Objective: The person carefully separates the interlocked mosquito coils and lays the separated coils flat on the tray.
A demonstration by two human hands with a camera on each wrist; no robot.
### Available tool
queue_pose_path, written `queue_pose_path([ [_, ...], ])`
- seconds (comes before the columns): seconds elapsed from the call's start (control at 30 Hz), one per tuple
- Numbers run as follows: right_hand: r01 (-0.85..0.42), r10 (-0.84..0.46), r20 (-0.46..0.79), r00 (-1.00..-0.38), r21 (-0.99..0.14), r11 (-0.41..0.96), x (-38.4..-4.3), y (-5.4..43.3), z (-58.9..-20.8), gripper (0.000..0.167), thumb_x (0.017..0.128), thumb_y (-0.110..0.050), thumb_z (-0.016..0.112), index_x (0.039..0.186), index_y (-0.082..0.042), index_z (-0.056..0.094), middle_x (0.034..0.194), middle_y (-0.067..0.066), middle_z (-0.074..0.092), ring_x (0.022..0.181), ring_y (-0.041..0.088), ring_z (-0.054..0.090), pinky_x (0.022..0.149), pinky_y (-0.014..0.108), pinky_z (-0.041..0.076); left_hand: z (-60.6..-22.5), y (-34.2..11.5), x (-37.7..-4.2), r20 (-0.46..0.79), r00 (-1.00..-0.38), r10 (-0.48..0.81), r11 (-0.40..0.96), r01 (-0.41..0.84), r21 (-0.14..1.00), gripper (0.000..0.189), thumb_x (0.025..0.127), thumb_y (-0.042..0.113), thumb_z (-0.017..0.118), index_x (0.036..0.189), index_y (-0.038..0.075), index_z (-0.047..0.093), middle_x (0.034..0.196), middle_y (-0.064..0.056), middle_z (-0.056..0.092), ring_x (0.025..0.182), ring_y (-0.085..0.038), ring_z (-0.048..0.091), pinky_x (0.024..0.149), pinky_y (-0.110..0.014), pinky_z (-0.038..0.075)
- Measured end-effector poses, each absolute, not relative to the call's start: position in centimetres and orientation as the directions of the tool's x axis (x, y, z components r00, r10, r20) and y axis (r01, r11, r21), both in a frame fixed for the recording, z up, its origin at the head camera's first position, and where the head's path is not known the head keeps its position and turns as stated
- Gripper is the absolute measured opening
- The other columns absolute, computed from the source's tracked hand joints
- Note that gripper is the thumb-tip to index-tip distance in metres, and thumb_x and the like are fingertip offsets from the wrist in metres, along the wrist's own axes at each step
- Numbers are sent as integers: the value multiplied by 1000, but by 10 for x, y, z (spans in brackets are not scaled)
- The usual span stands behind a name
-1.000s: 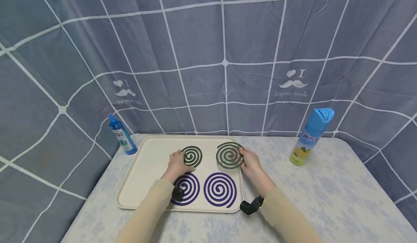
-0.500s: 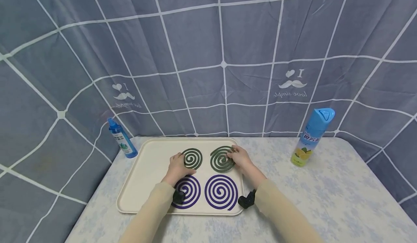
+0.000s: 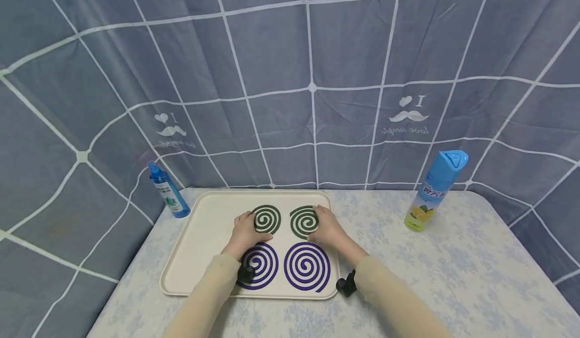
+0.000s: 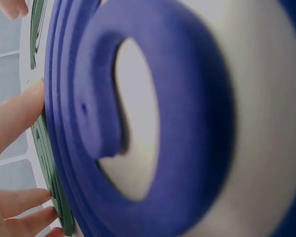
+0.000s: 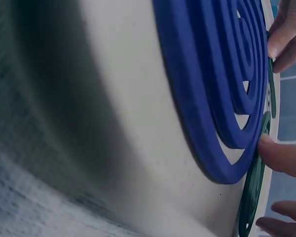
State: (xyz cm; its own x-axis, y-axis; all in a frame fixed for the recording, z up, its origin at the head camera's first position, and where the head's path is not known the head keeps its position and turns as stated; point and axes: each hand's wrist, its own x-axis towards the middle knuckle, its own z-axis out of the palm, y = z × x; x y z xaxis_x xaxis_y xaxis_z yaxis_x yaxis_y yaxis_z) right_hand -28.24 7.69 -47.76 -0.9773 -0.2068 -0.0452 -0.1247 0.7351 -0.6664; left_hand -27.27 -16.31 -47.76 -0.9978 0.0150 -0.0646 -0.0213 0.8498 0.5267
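Two green mosquito coils lie side by side toward the back of a cream tray [image 3: 204, 242]. My left hand [image 3: 244, 234] holds the left green coil [image 3: 267, 220] by its left side, thumb at the near edge and fingers at the far edge. Around the right side of the other green coil [image 3: 303, 223] curls my right hand [image 3: 327, 226]; in the right wrist view its thumb [image 5: 281, 155] touches that coil's edge. Nearer me, a purple coil [image 3: 306, 266] lies on the right and another purple coil [image 3: 267, 267] on the left, partly hidden by my left wrist camera.
A blue spray bottle [image 3: 169, 192] stands at the table's back left. At the right is a tall blue and yellow aerosol can [image 3: 428, 192]. A grey-blue curtain [image 3: 281, 121] with white lines rises behind the patterned table [image 3: 408, 277].
My right hand has moved left with its green coil, which has gone from tilted above the tray's right edge to flat on it, beside the other. The left hand has stayed in place.
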Motion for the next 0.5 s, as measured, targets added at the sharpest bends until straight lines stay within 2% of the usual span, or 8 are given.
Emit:
queue_pose_path([
  [0.17, -113, -206, -73, -976, -636, 763, -281, 79, -478, 97, 68, -12, 88, 147, 8, 36, 155, 28, 30, 141, 46, 34, 115, 55, 33, -476, -160, -273, -60, -998, 7, 844, -26, 535, 86, 77, 26, 85, 139, -15, 42, 146, -32, 39, 137, -48, 31, 114, -55, 32],
  [0.5, -57, -148, -84, -985, -657, 752, -283, 78, -479, 93, 75, -19, 85, 149, 6, 34, 158, 27, 26, 145, 45, 26, 117, 57, 28, -475, -161, -276, -31, -1000, 2, 848, -15, 530, 86, 74, 25, 87, 137, -15, 44, 143, -33, 40, 135, -48, 34, 112, -57, 35],
])
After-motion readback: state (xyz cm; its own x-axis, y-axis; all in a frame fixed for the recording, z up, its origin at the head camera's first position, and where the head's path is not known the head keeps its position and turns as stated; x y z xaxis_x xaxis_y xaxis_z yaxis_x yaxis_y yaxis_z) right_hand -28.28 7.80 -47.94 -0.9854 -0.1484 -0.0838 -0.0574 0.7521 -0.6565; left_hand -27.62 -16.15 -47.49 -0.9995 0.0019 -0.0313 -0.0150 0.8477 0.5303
